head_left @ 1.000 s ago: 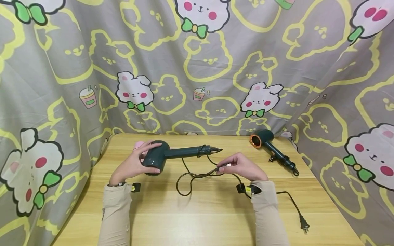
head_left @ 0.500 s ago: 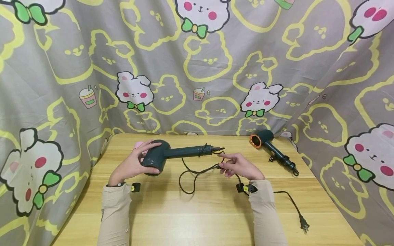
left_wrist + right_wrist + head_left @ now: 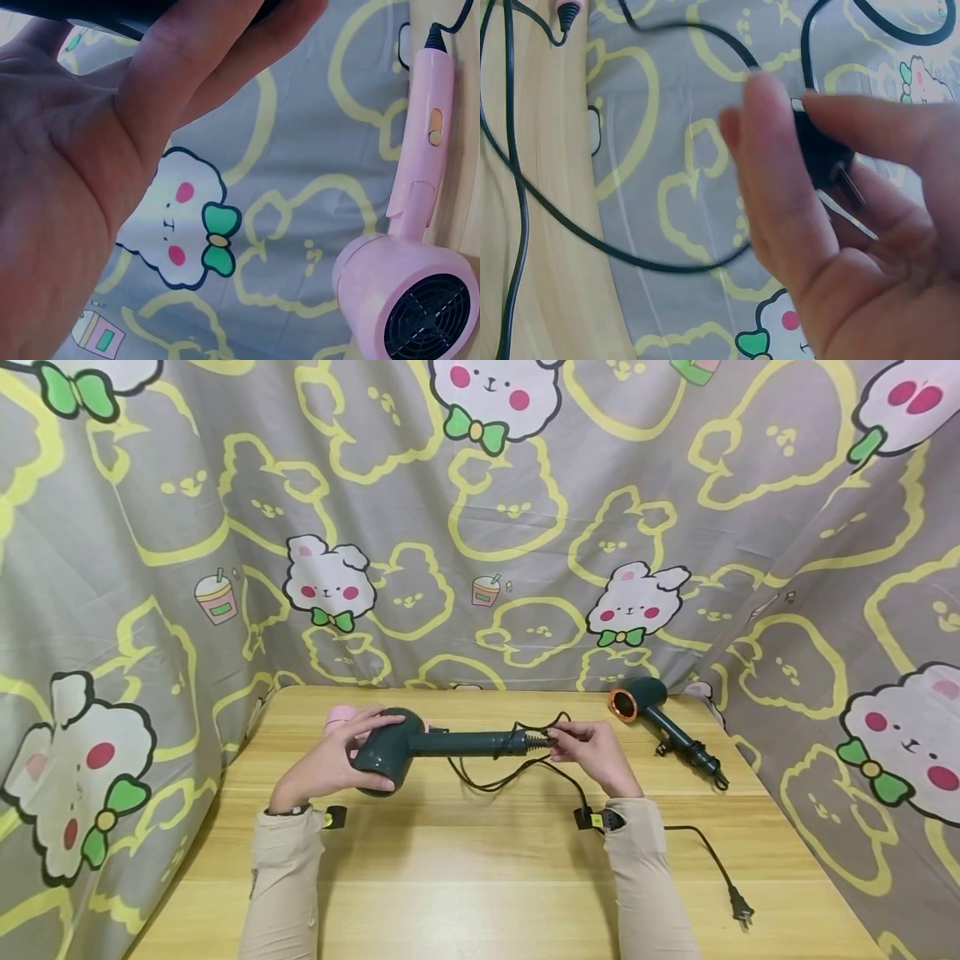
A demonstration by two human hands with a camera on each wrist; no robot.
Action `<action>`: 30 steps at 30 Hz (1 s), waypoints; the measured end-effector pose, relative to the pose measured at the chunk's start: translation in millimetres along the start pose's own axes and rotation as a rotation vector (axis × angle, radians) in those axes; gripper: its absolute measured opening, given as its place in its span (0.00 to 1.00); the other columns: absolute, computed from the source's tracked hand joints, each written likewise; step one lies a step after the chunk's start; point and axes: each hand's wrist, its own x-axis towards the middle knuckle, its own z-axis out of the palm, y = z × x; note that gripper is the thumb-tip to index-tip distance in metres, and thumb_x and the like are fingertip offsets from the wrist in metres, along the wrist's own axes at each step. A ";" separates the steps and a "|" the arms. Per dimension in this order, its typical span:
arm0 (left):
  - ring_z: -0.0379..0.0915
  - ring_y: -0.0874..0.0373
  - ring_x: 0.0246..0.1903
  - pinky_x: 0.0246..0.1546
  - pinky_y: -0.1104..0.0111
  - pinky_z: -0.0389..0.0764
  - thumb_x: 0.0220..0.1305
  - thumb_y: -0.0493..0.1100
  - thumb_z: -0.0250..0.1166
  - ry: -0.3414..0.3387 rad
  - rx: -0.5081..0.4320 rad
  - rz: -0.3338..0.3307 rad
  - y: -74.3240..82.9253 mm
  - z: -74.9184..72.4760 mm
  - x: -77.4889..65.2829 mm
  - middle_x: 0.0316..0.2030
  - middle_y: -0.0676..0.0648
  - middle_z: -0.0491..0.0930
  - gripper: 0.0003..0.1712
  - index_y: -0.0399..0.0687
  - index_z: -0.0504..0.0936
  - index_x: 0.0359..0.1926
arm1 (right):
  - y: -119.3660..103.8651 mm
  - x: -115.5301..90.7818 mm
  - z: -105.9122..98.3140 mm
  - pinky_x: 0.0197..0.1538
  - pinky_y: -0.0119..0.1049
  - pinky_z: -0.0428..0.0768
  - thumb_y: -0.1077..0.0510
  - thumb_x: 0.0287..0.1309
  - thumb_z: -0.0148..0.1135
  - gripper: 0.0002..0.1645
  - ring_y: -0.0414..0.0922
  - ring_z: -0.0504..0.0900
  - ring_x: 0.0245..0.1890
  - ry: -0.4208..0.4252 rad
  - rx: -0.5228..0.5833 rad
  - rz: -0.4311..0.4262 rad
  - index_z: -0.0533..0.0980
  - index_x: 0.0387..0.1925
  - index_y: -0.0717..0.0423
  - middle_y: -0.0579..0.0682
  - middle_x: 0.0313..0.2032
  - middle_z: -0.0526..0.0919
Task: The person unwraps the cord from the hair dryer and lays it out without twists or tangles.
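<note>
A: What's in the bare right hand (image 3: 862,270)?

B: A black, blocky plug (image 3: 821,150), pinched in the fingers. Its thin metal prong (image 3: 852,187) slants toward the lower right; the nearest fingertip is blurred.

A: And the round, smooth black cord (image 3: 667,268)?

B: One stretch curves from the left edge to behind the fingers, crossing another that runs down over the pale, wood-grained tabletop (image 3: 555,300). More bends show along the top.

A: Top left?

B: A black, ribbed cord sleeve (image 3: 568,16) below a sliver of pink. Beyond the hand there's grey fabric (image 3: 637,225) printed with yellow outlines.
</note>
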 end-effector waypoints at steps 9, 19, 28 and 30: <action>0.75 0.40 0.63 0.56 0.54 0.78 0.46 0.53 0.86 -0.058 0.009 0.001 2.3 8.8 6.7 0.81 0.39 0.52 0.53 0.72 0.71 0.73 | -3.3 0.8 0.5 0.43 0.34 0.88 0.59 0.70 0.66 0.22 0.41 0.91 0.34 0.187 0.101 -0.108 0.80 0.58 0.71 0.58 0.40 0.91; 0.75 0.41 0.62 0.57 0.53 0.79 0.46 0.55 0.85 -0.113 0.026 0.023 0.6 17.5 14.1 0.79 0.37 0.55 0.52 0.70 0.71 0.73 | -10.6 -1.8 6.9 0.44 0.33 0.88 0.59 0.67 0.69 0.22 0.37 0.89 0.32 0.284 0.185 -0.178 0.82 0.56 0.70 0.45 0.36 0.90; 0.74 0.37 0.62 0.57 0.51 0.79 0.47 0.55 0.84 -0.144 0.015 -0.016 -1.4 22.2 17.2 0.80 0.33 0.51 0.51 0.69 0.71 0.73 | -28.1 -12.3 14.0 0.44 0.33 0.86 0.58 0.66 0.70 0.20 0.37 0.87 0.30 0.263 0.171 -0.260 0.83 0.54 0.67 0.39 0.37 0.90; 0.75 0.37 0.62 0.56 0.52 0.79 0.47 0.55 0.84 -0.147 0.013 -0.020 -2.5 23.1 17.5 0.80 0.33 0.51 0.51 0.69 0.71 0.73 | -34.0 -16.4 16.3 0.44 0.33 0.86 0.58 0.67 0.69 0.19 0.37 0.87 0.30 0.254 0.176 -0.279 0.83 0.53 0.67 0.38 0.37 0.90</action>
